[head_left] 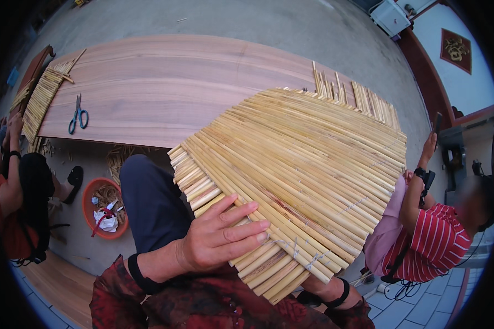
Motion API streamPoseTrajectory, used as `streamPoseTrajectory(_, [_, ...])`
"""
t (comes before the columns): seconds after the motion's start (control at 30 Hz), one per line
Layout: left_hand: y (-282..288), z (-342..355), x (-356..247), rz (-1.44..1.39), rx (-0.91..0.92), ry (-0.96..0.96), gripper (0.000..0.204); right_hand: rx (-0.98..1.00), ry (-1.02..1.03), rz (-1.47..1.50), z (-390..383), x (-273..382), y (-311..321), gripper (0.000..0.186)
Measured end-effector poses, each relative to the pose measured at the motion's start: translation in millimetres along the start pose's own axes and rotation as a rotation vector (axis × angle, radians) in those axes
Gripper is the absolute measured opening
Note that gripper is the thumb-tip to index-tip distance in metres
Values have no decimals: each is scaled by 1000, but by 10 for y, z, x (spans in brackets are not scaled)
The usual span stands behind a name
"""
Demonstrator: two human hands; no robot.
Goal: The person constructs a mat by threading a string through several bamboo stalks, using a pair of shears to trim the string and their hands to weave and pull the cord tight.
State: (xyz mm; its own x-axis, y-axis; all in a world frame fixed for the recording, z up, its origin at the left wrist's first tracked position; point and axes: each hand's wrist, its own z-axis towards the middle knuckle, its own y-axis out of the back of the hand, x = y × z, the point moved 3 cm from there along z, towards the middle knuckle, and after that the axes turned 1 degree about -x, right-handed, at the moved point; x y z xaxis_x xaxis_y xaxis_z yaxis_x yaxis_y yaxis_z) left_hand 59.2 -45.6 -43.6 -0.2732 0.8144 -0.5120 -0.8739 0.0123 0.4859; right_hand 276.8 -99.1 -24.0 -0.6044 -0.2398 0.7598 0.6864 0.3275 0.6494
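A large panel of yellow reed stalks (291, 159), bound together with thin wire or thread, lies tilted across my lap and over the table's near edge. Shorter stalks run crosswise along its near-left side, and loose ends of the binding stick up near its lower corner. My left hand (222, 236) rests flat on that near-left border, fingers stretched out and slightly apart over the stalks; its thumb is hidden. Beneath the panel's lower right corner my right forearm (340, 293) goes out of sight, and the fingers of that hand are hidden.
Scissors (79, 115) with blue handles lie on the wooden table (164, 82). Another reed panel (46, 96) is at its left end, by a seated person. An orange basin (88, 211) with scraps stands on the floor. At right sits a person in a striped shirt (436, 236).
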Motion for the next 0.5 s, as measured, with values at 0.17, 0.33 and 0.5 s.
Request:
streamPoseTrajectory(0.17, [13, -1, 4, -14, -9, 5, 22, 0, 7, 4, 9, 14, -12, 39])
streamPoseTrajectory(0.33, [-27, -44, 1, -13, -7, -16, 22, -16, -6, 1, -41, 15, -6, 40])
streamPoseTrajectory(0.5, [-60, -153, 18, 23, 30, -17, 22, -11, 3, 31, -68, -98, -1, 41])
